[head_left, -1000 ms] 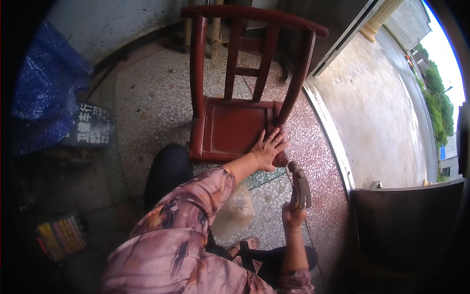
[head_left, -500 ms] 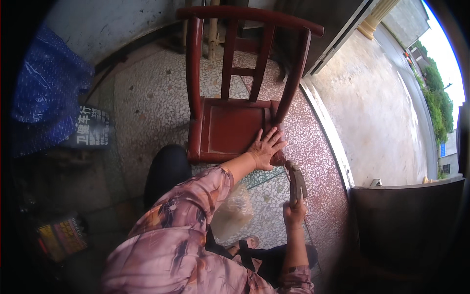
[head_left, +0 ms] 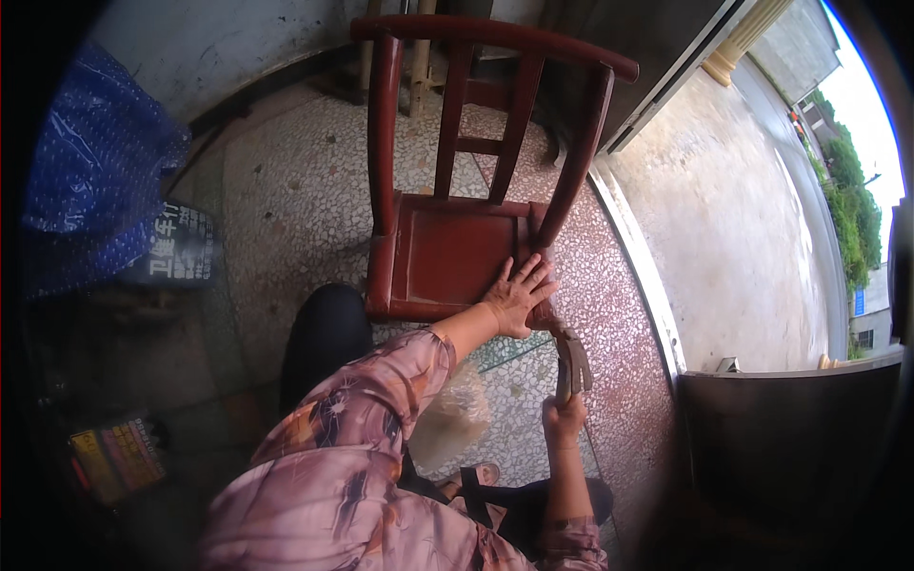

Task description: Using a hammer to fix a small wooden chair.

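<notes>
A dark red wooden chair (head_left: 455, 249) stands before me, its slatted back at the far side. My left hand (head_left: 517, 299) lies flat with spread fingers on the near right corner of the seat. The fingers of my right hand (head_left: 564, 421) are wrapped round a claw hammer (head_left: 573, 360), just to the right of that corner. The hammer's head appears to meet the seat's corner end; the exact contact is too small to tell. Most of the handle is hidden in my grip.
Speckled terrazzo floor (head_left: 286, 190) lies around the chair. A blue patterned cloth (head_left: 100, 181) hangs at the left beside a dark printed bag (head_left: 181, 246). To the right, a door sill (head_left: 640, 271) borders pale concrete outside. A dark curved panel (head_left: 790, 428) stands at the lower right.
The hammer and my right hand have moved slightly left, toward the seat's corner. My left hand stays on the seat, and the whole view has shifted a little.
</notes>
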{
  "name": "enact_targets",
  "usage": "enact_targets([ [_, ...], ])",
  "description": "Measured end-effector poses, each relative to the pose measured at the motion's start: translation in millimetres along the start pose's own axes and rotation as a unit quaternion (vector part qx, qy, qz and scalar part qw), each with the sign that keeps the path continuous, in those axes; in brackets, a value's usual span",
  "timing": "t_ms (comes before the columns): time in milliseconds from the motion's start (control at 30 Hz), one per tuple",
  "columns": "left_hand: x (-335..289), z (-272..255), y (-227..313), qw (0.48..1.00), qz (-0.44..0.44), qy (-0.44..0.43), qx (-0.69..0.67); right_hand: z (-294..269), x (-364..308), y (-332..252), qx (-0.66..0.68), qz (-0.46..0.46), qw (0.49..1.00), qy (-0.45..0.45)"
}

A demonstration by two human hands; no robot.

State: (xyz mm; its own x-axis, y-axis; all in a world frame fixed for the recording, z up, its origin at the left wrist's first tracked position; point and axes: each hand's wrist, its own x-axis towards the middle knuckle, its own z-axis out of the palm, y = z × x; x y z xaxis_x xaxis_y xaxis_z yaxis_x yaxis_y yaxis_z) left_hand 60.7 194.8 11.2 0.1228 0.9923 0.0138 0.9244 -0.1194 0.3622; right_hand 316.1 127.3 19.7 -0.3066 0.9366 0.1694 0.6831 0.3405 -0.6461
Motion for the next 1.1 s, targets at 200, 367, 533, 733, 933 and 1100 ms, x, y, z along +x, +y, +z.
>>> enact_targets([
  [200, -1.0, 1.6, -3.4, 1.000, -0.005, 0.003, 0.001, -9.5, 11.0, -8.4, -0.021, -0.040, 0.998, -0.033],
  [367, 7.4, -2.4, 1.8, 1.000, -0.002, -0.008, 0.006, -16.0, 14.5, -14.2, 0.149, -0.135, 0.979, 0.035],
  [533, 9.2, -3.8, -0.9, 1.000, -0.008, 0.004, -0.009, 6.7, 18.3, 27.2, -0.078, 0.074, 0.990, -0.093],
  [733, 1.0, -1.9, 1.7, 1.000, -0.007, -0.008, 0.009, -14.2, 2.6, 22.8, 0.043, 0.037, 0.998, -0.012],
  [933, 1.9, 2.6, -1.6, 1.000, -0.003, 0.003, 0.008, -18.7, 17.9, -10.6, 0.008, -0.098, 0.994, 0.037],
  [1100, 0.0, 1.4, 0.2, 1.000, -0.001, 0.024, 0.001, -2.1, 19.4, -16.0, -0.103, 0.056, 0.990, -0.079],
])
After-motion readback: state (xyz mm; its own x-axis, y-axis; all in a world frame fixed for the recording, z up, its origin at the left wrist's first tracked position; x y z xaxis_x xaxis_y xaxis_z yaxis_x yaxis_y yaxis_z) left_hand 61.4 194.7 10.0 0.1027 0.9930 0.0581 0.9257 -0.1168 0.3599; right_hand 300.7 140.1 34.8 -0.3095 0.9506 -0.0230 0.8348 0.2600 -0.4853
